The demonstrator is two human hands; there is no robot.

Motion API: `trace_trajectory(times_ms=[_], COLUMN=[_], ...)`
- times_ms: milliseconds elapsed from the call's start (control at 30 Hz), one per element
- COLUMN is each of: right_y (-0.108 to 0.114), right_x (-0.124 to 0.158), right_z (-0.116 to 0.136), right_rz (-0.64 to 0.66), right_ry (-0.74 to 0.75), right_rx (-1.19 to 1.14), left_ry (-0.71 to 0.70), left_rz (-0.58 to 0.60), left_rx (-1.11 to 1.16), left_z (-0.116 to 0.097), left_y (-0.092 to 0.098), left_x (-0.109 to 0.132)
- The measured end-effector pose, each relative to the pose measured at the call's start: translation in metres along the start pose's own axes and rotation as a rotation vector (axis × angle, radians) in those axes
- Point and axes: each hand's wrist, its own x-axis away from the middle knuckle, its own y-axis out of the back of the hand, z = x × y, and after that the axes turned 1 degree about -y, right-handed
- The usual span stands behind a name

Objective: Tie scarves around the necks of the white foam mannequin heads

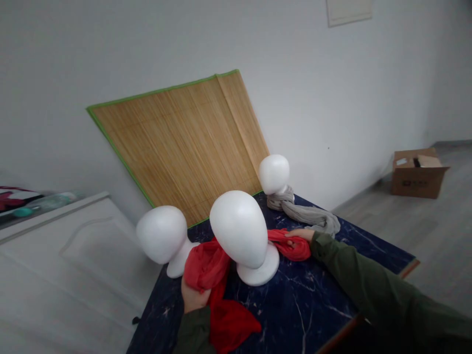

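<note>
A red scarf (206, 265) passes behind the white mannequin head (239, 226) in the middle of the table. My left hand (193, 296) is closed around a bunched part of it, left of the head's neck, and a loose end hangs down onto the tabletop. On the other side, my right hand (300, 235) grips the scarf's stretch to the right of the neck. The head stands upright on its round base, apart from both hands. Some of the scarf is hidden behind the head and neck.
A second white mannequin head (162, 233) stands at the left. At the back, a third head (274, 174) has a grey scarf (306, 212) at its neck. A bamboo mat (184, 147) leans on the wall behind the dark marbled table (291, 300). A cardboard box (418, 179) sits on the floor.
</note>
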Motion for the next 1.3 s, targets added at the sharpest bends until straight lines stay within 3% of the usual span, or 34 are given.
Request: trace_trajectory(times_ms=[100,200,300,433,567,867,1133,1300], right_y=[-0.002,-0.011,-0.017,-0.014,-0.006,-0.007,-0.009,-0.008], right_x=[0.009,0.01,0.005,-0.001,-0.006,-0.01,-0.009,-0.009], right_z=[-0.004,-0.004,-0.003,-0.002,-0.003,-0.01,-0.008,-0.013], right_rz=[0.118,0.098,0.037,0.116,0.214,0.157,0.107,0.09], right_ry=[-0.045,-0.052,-0.038,-0.094,-0.148,-0.172,-0.183,-0.151], right_rx=[-0.12,-0.173,-0.234,-0.231,-0.197,-0.22,-0.208,-0.208], left_ry=[0.068,0.159,0.168,0.261,0.221,0.169,0.472,0.446], left_rz=[-0.061,-0.027,0.014,-0.107,-0.185,-0.075,-0.133,-0.118], left_rx=[0.112,0.132,0.137,0.082,0.073,0.151,-0.154,-0.308], left_z=[0.0,0.003,0.008,0.011,0.012,0.014,0.022,0.03], left_y=[-0.015,-0.024,-0.023,-0.015,-0.008,-0.009,-0.02,-0.021], left_x=[0.006,0.008,0.007,0.001,-0.004,-0.004,-0.001,0.0])
